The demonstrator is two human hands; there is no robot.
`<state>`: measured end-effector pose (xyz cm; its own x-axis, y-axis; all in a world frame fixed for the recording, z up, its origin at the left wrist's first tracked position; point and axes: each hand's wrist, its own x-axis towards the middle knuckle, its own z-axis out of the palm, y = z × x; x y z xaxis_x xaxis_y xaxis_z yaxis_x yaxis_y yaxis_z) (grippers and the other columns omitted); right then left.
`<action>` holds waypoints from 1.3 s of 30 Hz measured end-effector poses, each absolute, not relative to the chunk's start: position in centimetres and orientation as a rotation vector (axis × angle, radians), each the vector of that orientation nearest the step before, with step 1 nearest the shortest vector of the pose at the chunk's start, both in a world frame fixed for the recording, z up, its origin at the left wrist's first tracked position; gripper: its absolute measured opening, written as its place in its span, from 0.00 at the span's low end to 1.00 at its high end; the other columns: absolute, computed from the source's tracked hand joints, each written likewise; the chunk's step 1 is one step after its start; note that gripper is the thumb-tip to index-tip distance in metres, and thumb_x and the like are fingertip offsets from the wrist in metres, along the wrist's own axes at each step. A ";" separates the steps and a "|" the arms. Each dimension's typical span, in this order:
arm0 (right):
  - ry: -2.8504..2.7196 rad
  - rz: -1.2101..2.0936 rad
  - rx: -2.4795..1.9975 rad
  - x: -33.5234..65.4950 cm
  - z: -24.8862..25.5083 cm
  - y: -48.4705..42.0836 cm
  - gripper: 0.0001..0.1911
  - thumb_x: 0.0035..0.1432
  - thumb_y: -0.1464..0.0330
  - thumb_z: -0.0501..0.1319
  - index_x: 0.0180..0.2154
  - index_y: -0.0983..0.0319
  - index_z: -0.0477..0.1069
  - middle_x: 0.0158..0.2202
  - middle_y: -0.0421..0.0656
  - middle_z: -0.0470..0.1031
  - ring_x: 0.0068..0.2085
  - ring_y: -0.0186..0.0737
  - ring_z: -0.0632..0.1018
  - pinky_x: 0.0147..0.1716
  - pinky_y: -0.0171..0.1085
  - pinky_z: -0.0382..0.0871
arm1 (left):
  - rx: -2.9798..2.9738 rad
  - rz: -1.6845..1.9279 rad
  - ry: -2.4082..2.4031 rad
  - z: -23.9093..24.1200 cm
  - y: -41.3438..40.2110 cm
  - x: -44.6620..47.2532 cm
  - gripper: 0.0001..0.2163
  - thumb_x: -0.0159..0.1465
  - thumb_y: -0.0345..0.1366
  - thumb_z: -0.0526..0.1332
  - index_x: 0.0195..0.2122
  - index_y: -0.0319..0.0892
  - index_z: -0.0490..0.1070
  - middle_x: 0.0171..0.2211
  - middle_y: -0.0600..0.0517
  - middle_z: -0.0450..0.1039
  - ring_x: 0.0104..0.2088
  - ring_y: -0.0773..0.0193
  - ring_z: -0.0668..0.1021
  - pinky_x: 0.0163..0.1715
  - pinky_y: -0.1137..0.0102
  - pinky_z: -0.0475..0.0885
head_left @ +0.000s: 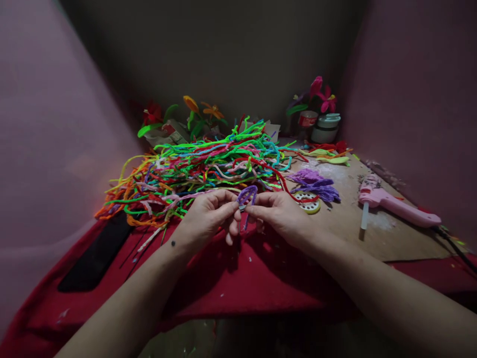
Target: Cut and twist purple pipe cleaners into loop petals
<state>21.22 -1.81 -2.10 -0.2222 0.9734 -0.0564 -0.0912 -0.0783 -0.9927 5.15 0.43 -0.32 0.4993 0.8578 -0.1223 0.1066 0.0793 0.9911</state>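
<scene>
Between my two hands is a purple pipe cleaner point(247, 192), bent into a loop above the fingertips, with a tail hanging down. My left hand point(214, 211) pinches the loop's left base between thumb and forefinger; its other fingers curl below. The thumb and forefinger of my right hand point(278, 211) are closed on the loop's right side. A small shiny bit shows between the fingertips, too small to name. Behind my hands lies a big tangled heap of coloured pipe cleaners point(208, 159). Folded purple pipe cleaners point(315, 184) sit in a bunch to the right.
A pink hot glue gun point(398, 204) with its cord rests on a cardboard sheet point(350, 228) at right. A round yellow-rimmed spool point(308, 205) is beside my right hand. On the red cloth point(238, 293) lies a black flat object point(97, 256). Pipe-cleaner flowers point(212, 110) stand at the back.
</scene>
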 end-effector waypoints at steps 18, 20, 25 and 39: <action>-1.236 1.000 -0.985 21.2 -2.5 -1.9 0.07 0.54 0.66 0.56 0.27 0.63 0.66 0.24 0.40 0.71 0.23 0.31 0.71 0.25 0.33 0.65 | 1.628 0.746 1.094 -0.5 -0.6 6.1 0.03 0.57 0.33 0.55 0.30 0.40 0.62 0.16 0.59 0.65 0.10 0.72 0.68 0.08 0.79 0.62; -1.297 0.885 -1.034 21.2 -2.4 -2.1 0.07 0.55 0.67 0.56 0.27 0.63 0.66 0.22 0.39 0.70 0.23 0.32 0.70 0.25 0.33 0.64 | 1.642 0.753 1.089 -0.6 -0.6 6.0 0.03 0.57 0.33 0.55 0.31 0.40 0.62 0.16 0.59 0.65 0.11 0.72 0.68 0.08 0.79 0.62; -1.419 0.624 -1.109 20.8 -2.5 -2.8 0.05 0.54 0.68 0.56 0.28 0.61 0.67 0.26 0.40 0.70 0.26 0.32 0.69 0.28 0.33 0.62 | 1.655 0.780 1.067 -0.9 -0.5 5.9 0.03 0.58 0.32 0.55 0.32 0.41 0.61 0.15 0.60 0.65 0.10 0.72 0.68 0.08 0.80 0.61; -0.921 1.607 -0.826 21.1 -3.9 -1.1 0.07 0.43 0.69 0.64 0.26 0.67 0.71 0.20 0.40 0.70 0.22 0.30 0.70 0.26 0.33 0.63 | 1.390 0.672 0.926 -0.8 0.0 6.2 0.07 0.58 0.32 0.56 0.36 0.35 0.65 0.20 0.51 0.72 0.15 0.68 0.74 0.16 0.76 0.68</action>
<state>21.07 -1.10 -3.89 -0.2019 0.9777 -0.0579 -0.4442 -0.1441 -0.8843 6.16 -0.04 -0.83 0.5046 0.8507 -0.1473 0.1241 0.0973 0.9875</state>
